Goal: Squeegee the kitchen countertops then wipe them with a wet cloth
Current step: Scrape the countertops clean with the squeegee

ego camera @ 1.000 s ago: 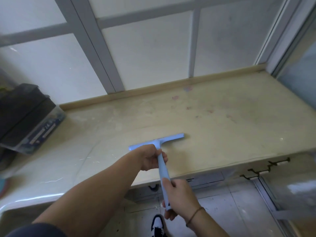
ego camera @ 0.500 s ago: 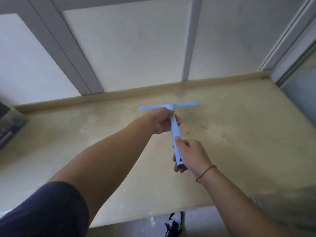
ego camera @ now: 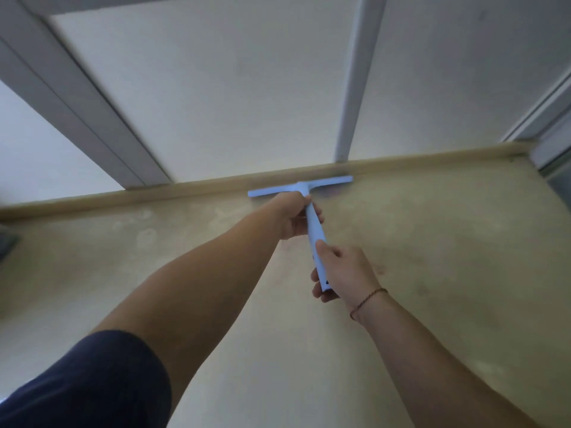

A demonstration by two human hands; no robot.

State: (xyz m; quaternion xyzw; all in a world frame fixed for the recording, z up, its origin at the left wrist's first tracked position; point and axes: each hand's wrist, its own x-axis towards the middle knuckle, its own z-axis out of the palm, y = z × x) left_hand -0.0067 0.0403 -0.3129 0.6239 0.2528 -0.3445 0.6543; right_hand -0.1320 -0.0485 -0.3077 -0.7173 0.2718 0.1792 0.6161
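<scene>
Head view, and I'm looking down along both arms, stretched out over the desk (ego camera: 448,304). Nearest to me on the left is a dark blue sleeve (ego camera: 92,381), bare forearm running forward from it. On the right, a thin braided bracelet (ego camera: 367,299) sits at the wrist. Right hand (ego camera: 343,273) next: it's closed around the near end of the handle of the light blue squeegee (ego camera: 312,217), thumb lying along the top, fingers curled underneath. Further up the same handle, left hand (ego camera: 295,216) is wrapped tight just below the crossbar, so the two hands sit one behind the other on the shaft, a bare stretch of blue between them. I see the handle angling away from me and slightly left. Beyond the left hand, the squeegee's blade runs crosswise, sitting right up against the raised lip (ego camera: 185,189) at the back of the desk; whether the edge touches the lip I can't tell, it's blurred. The beige surface shows faint smudges and pale marks. Farthest off, frosted panels (ego camera: 231,88) with grey frame bars rise from the lip.
</scene>
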